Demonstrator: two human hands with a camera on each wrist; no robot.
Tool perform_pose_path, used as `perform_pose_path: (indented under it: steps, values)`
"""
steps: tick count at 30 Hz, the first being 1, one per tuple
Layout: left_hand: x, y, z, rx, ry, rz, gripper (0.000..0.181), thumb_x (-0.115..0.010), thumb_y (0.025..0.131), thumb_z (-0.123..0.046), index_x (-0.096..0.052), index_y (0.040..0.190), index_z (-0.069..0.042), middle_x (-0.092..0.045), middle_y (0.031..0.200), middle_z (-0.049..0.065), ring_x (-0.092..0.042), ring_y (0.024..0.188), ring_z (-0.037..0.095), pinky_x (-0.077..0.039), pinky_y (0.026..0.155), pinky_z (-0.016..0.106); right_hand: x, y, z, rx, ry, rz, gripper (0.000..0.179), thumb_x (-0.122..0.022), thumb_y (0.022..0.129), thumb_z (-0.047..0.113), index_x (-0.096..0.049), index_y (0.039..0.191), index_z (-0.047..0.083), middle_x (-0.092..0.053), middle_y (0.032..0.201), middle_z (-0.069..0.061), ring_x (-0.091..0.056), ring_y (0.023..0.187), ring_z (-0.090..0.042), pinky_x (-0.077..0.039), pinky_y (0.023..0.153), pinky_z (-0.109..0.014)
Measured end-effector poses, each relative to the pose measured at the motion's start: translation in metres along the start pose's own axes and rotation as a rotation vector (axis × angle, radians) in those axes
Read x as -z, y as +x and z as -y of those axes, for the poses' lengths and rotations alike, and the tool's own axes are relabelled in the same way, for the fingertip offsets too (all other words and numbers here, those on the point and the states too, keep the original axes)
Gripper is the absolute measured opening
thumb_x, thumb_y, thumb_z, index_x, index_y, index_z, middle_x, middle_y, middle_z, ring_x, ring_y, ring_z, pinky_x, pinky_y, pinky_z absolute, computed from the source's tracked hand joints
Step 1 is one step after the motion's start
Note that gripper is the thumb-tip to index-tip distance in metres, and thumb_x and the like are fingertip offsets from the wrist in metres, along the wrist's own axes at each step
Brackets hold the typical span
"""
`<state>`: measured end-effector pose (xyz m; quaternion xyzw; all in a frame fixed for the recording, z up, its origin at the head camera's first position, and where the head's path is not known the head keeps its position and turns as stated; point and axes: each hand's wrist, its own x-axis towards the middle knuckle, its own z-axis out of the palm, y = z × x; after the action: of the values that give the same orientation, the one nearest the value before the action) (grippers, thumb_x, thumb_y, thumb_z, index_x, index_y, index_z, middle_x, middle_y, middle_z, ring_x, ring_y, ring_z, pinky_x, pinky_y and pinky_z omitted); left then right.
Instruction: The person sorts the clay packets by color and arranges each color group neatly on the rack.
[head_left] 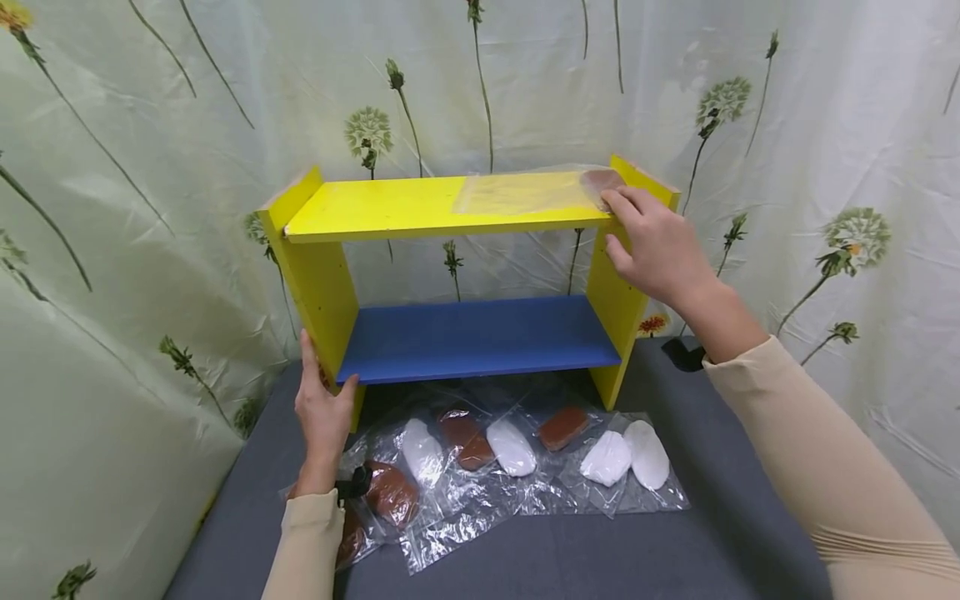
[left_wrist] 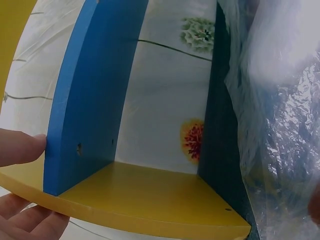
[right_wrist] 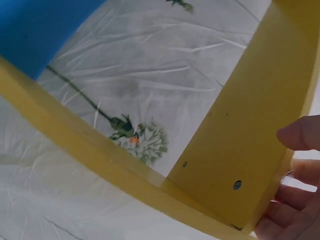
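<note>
A yellow shelf unit [head_left: 307, 279] with a blue lower shelf [head_left: 480, 337] stands on a dark table. My left hand [head_left: 324, 417] holds its left side panel low down. In the left wrist view, the thumb touches the blue shelf's edge and the fingers lie outside the panel. On the yellow top shelf [head_left: 375, 204] lies a clear plastic bag [head_left: 517, 193] with a flat brown piece [head_left: 600, 180] at its right end. My right hand [head_left: 658, 246] rests its fingertips on that end, its thumb lower, by the shelf's front edge. The fingers partly cover the brown piece.
Clear bags with white pieces [head_left: 512, 447] and brown pieces [head_left: 562, 427] lie on the grey-blue tabletop [head_left: 600, 554], in front of and partly beneath the unit. A flower-print curtain [head_left: 465, 100] hangs behind and at the sides.
</note>
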<state>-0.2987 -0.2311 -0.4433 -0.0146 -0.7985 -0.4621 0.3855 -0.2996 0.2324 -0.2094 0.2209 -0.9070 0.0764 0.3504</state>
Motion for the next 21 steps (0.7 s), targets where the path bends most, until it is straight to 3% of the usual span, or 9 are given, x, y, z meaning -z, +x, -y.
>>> perform_pose_path:
  steps: [6, 15, 21]
  values:
    - [-0.002, 0.001, 0.001, 0.003, -0.001, -0.008, 0.107, -0.079, 0.084, 0.003, -0.017, 0.163, -0.034, -0.049, 0.149, 0.014, -0.056, 0.124, 0.041, -0.049, 0.096, 0.058, 0.006, -0.004, 0.001, -0.033, 0.039, 0.031, 0.062, -0.06, 0.098, 0.014, -0.039, 0.156, 0.01, -0.04, 0.155, -0.019, -0.044, 0.136, -0.041, -0.046, 0.098, -0.062]
    - [-0.001, 0.001, 0.002, -0.018, 0.01, -0.022, 0.106, -0.078, 0.085, 0.004, -0.017, 0.163, -0.035, -0.05, 0.147, 0.015, -0.057, 0.12, 0.042, -0.05, 0.093, 0.059, 0.011, -0.014, 0.005, 0.036, 0.067, -0.066, 0.06, -0.066, 0.094, 0.01, -0.049, 0.151, 0.014, -0.044, 0.15, -0.018, -0.042, 0.137, -0.037, -0.046, 0.098, -0.06]
    - [-0.002, 0.001, 0.001, 0.003, 0.009, -0.008, 0.107, -0.078, 0.084, 0.004, -0.016, 0.163, -0.034, -0.048, 0.149, 0.014, -0.056, 0.123, 0.042, -0.049, 0.095, 0.059, 0.013, -0.028, 0.006, 0.11, 0.086, -0.145, 0.06, -0.07, 0.089, 0.006, -0.055, 0.147, 0.013, -0.05, 0.145, -0.018, -0.045, 0.133, -0.037, -0.043, 0.104, -0.056]
